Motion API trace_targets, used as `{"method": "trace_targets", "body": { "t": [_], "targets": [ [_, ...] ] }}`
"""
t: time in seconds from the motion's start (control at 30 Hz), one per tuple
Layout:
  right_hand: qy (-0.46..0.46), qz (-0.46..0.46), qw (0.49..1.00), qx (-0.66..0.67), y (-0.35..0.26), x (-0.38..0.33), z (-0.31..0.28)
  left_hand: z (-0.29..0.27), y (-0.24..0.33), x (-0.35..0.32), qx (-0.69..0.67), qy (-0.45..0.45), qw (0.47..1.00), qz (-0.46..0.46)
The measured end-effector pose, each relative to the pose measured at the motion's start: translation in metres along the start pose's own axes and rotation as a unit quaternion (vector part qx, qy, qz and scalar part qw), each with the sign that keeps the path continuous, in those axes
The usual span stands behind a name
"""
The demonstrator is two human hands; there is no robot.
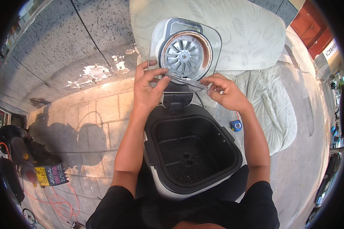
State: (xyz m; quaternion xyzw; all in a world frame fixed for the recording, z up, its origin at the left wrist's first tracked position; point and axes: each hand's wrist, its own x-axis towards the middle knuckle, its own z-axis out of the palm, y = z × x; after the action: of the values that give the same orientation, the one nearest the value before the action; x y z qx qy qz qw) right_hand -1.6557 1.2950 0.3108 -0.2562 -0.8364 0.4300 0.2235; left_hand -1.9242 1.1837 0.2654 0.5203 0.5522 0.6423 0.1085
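Note:
A white air fryer (168,189) with a black square basket (191,150) stands right in front of me, its lid (214,38) swung open upward. The lid's underside shows a round metal fan (185,55) ringed with brown residue. My left hand (147,86) and my right hand (225,91) hold a thin clear ring-shaped piece (187,81) between them, just below the fan. Each hand pinches one end of it with the fingertips.
A pale patterned cushioned seat (256,42) lies behind and to the right of the fryer. A small blue round object (236,125) sits beside the fryer. Paved ground (95,118) spreads to the left, with a scooter (15,152) and red cables (61,200) at the lower left.

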Motion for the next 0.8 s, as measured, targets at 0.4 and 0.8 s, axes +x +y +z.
{"method": "trace_targets", "body": {
  "t": [0.4, 0.8],
  "targets": [
    [0.129, 0.032, 0.987, 0.091, 0.005, 0.03, 0.02, 0.003, -0.005, 0.005, -0.053, 0.016, 0.997, -0.049],
    [0.055, 0.128, 0.989, 0.058, -0.008, 0.075, -0.006, 0.001, 0.004, 0.011, 0.094, -0.002, 0.995, 0.039]
  ]
}}
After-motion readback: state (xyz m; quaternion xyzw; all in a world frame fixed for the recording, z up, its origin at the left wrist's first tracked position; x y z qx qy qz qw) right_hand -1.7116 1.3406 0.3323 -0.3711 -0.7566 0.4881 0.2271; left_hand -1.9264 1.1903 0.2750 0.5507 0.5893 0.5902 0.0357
